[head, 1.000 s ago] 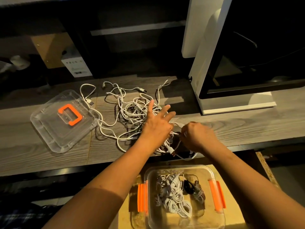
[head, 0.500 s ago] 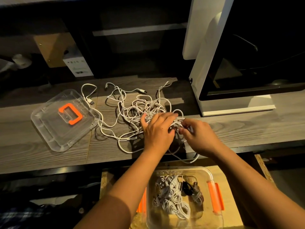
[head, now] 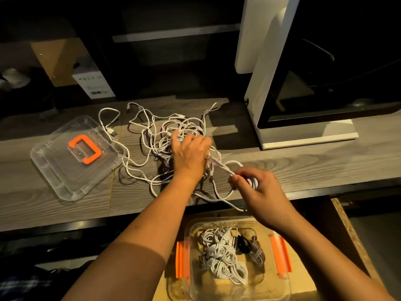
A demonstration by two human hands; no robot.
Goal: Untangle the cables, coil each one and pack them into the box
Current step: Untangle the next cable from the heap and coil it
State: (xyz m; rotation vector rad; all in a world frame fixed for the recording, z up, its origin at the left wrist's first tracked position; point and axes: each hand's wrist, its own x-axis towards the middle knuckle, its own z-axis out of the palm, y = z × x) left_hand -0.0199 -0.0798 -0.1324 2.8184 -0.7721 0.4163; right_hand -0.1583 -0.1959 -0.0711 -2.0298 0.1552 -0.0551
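Box: a clear box point(head: 181, 259) with orange clips is seen nearest, below the table point(head: 303, 166) edge; coiled cables point(head: 221, 255) are packed inside.
Right hand point(head: 258, 192): a white cable point(head: 225, 168) is pinched between thumb and fingers.
Left hand point(head: 191, 155): fingers are curled into the tangle point(head: 156, 135) on the table.
Lid point(head: 76, 157): laid flat left of the tangle.
Label point(head: 94, 85): stuck on a carton behind; print cannot be read.

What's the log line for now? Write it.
stage: untangling | left hand: grips tangle | right hand: pinches white cable | box: coils inside | lid: off
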